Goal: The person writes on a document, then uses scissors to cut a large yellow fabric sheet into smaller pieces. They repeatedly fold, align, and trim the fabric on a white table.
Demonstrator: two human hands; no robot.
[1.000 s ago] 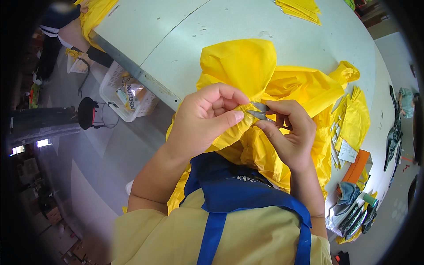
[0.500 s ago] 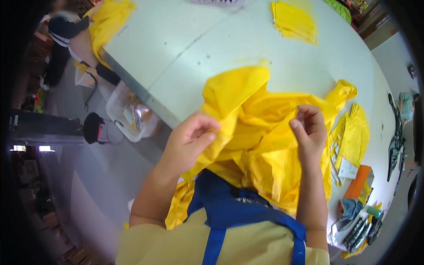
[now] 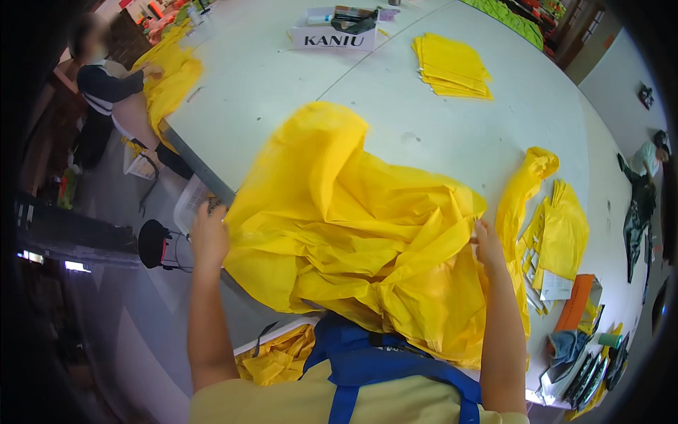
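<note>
A large, crumpled yellow garment (image 3: pixel 339 219) of thin, smooth fabric spreads between my hands, over the near table edge and against my blue apron (image 3: pixel 395 357). My left hand (image 3: pixel 210 237) is closed on its left edge, out past the table's side. At the right, my right hand (image 3: pixel 487 244) pinches the cloth's edge between thumb and fingers. A sleeve-like yellow length (image 3: pixel 521 187) lies just beyond that hand. Below the left part of the garment, more yellow cloth (image 3: pixel 279 357) sits in a white container by my waist.
Stacked yellow pieces (image 3: pixel 452 65) lie on the white table (image 3: pixel 254 106), with another pile (image 3: pixel 561 237) at right. An orange box (image 3: pixel 575 302) and green thread spool (image 3: pixel 610 340) stand nearby. A white box (image 3: pixel 332 39) is at the back. A co-worker (image 3: pixel 113 85) handles yellow cloth at far left.
My left hand has moved outward to the left and away from me, spreading the garment wider. My right hand has shifted slightly lower. The view has tilted, showing more of the table's far end.
</note>
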